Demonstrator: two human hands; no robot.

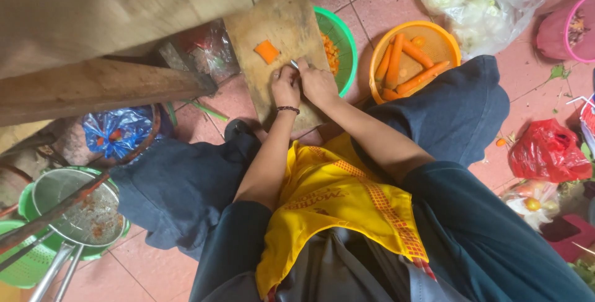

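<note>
A wooden cutting board [282,23] lies on the tiled floor between my knees. Both hands rest close together at its near end. My right hand [319,85] is closed around a knife [294,64]; only a small metal tip shows between the hands. My left hand [285,88], with a dark bracelet at the wrist, has its fingers curled down on the board right beside the blade. What lies under those fingers is hidden. A flat orange carrot piece [267,51] sits on the board just beyond the hands.
A green bowl [344,38] with chopped carrot stands at the board's right edge. Right of it is an orange bowl [441,40] of whole carrots. Plastic bags, a pink basket [561,29], a metal strainer [77,209] and a wooden table leg surround me.
</note>
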